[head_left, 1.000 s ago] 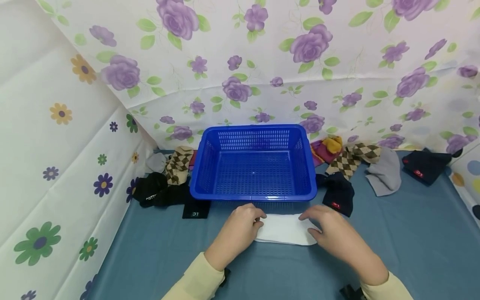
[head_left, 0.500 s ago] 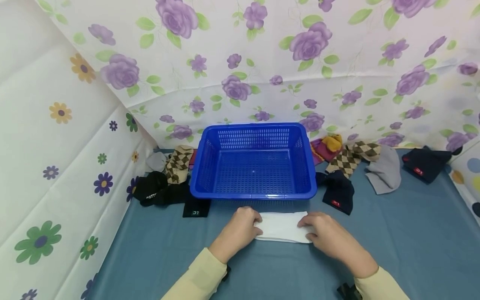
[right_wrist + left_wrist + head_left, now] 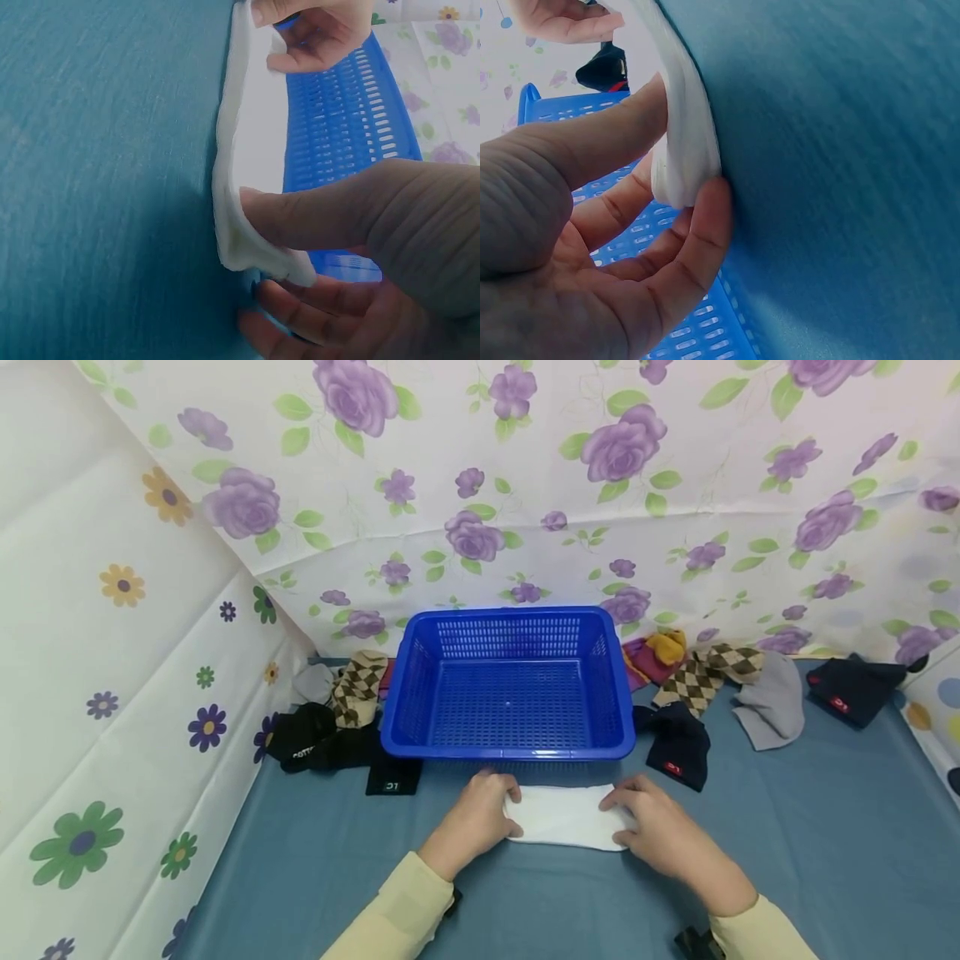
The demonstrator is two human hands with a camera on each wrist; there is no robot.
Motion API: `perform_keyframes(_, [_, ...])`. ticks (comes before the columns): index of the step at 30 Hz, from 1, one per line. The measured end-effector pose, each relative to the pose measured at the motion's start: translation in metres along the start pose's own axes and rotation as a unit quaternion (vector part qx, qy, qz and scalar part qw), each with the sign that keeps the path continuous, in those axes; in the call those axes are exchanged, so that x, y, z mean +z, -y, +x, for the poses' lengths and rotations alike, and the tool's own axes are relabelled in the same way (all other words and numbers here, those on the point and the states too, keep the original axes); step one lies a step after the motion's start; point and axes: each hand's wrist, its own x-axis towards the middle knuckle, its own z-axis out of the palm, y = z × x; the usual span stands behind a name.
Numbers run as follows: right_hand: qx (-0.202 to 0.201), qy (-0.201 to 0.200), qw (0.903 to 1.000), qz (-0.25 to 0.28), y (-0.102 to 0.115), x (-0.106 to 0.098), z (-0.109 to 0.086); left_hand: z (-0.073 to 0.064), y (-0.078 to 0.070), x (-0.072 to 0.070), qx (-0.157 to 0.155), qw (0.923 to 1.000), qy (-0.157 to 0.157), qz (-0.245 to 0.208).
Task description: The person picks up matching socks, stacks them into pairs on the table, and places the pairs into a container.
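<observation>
A folded white sock [image 3: 566, 817] lies lengthwise on the blue-green cloth, just in front of the blue basket [image 3: 508, 752]. At its left end my left hand [image 3: 480, 817] pinches it; the left wrist view shows the thumb on the sock's face and fingertips at its rounded end. My right hand [image 3: 654, 825] holds the other end. In the right wrist view that end [image 3: 259, 259] sits between the thumb above and fingers below, its layers slightly parted.
Left of the basket lie black socks [image 3: 303, 739], a checked sock [image 3: 360, 689] and a grey one [image 3: 313, 683]. On the right are a navy sock [image 3: 678, 747], a checked sock [image 3: 690, 685], a grey sock [image 3: 772, 702] and another navy one [image 3: 855, 692]. Floral sheets [image 3: 525, 468] hang behind.
My right hand has moved slightly left and closed on the sock's right end. The left hand has shifted only a little at the left end. Basket and other socks stay put.
</observation>
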Motion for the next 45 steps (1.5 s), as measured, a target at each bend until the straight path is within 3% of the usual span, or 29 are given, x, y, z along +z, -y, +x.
perform_keyframes(13, [0.038, 0.026, 0.9978, 0.048, 0.006, 0.0, -0.002, -0.003, -0.004, 0.002, 0.008, 0.9999, -0.007, 0.011])
perform_keyframes(21, [0.022, 0.021, 0.998, 0.055, 0.006, 0.0, -0.004, -0.006, -0.007, 0.0, 0.006, 0.9999, -0.007, -0.008])
perform_keyframes(33, [-0.002, -0.011, 0.9981, 0.061, 0.005, 0.002, -0.01, -0.012, -0.008, -0.001, 0.05, 0.9987, -0.004, 0.004])
perform_keyframes(39, [-0.03, -0.039, 0.9973, 0.054, 0.011, -0.012, -0.02, -0.019, -0.014, -0.011, 0.06, 0.9979, -0.02, 0.011])
perform_keyframes(45, [-0.067, -0.062, 0.9948, 0.045, 0.022, -0.04, -0.031, -0.032, -0.027, -0.04, 0.087, 0.9953, -0.042, 0.001])
